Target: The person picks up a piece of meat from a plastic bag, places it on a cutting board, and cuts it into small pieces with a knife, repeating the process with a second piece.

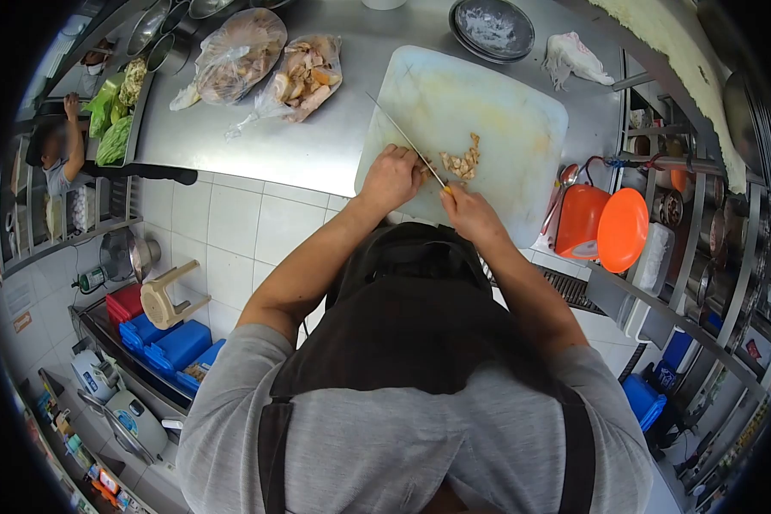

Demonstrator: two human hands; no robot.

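Left fingers (400, 155) obscuring food (426, 173), knife handle (446, 189) half-covered

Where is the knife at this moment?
In the head view, the knife is over the left part of the cutting board, its handle in the right hand and its blade beside the left hand.

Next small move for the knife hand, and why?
Probably a short slice: the right hand grips the knife, angled close beside the left hand, which seems to steady food on the cutting board; chopped pieces lie on its other side.
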